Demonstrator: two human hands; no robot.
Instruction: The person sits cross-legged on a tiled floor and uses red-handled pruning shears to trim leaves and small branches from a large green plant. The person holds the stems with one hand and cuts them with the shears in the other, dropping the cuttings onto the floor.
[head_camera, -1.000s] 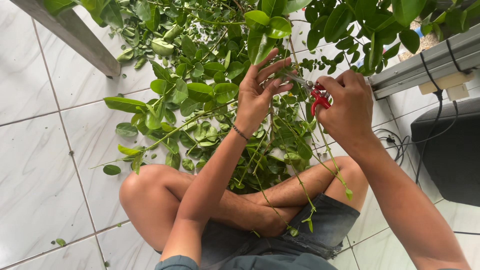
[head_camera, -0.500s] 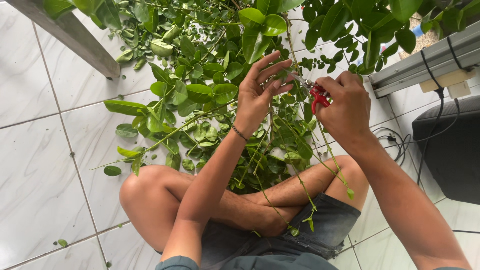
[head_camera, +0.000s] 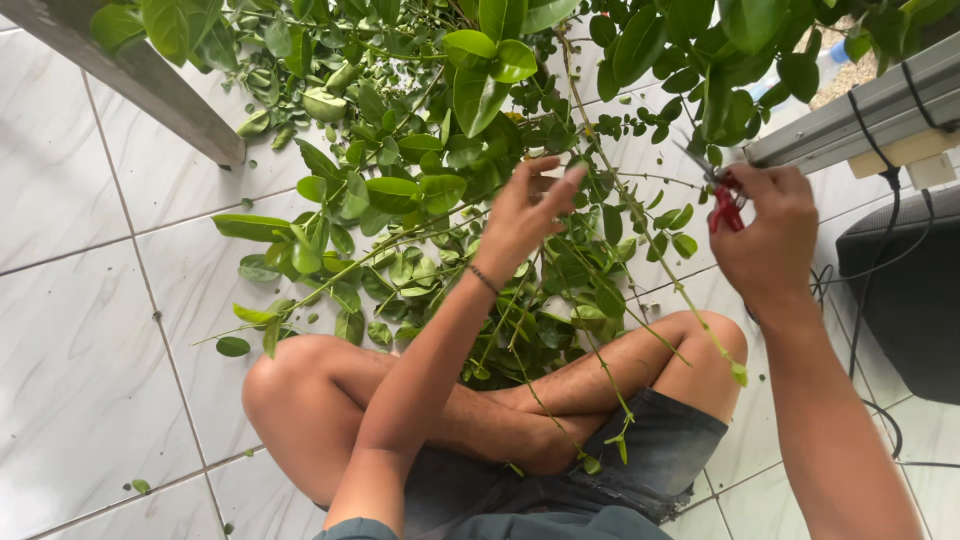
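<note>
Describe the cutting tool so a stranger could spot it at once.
Start at the pile of leafy green branches on the white tiled floor, then move to its right edge, below the grey rail. There the right hand grips small pruning shears: their red handles are the only red among all the green.

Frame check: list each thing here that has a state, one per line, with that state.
Left hand: open, fingers spread among the leafy branches, holding nothing clearly.
Right hand: closed around the red-handled pruning shears.
Pruning shears: held up at a thin stem; blades mostly hidden, open or shut unclear.
Leafy branches: cut, piled on the tiled floor and across the lap.
Legs: crossed, seated on floor.
Black cables: hanging loose.
</note>
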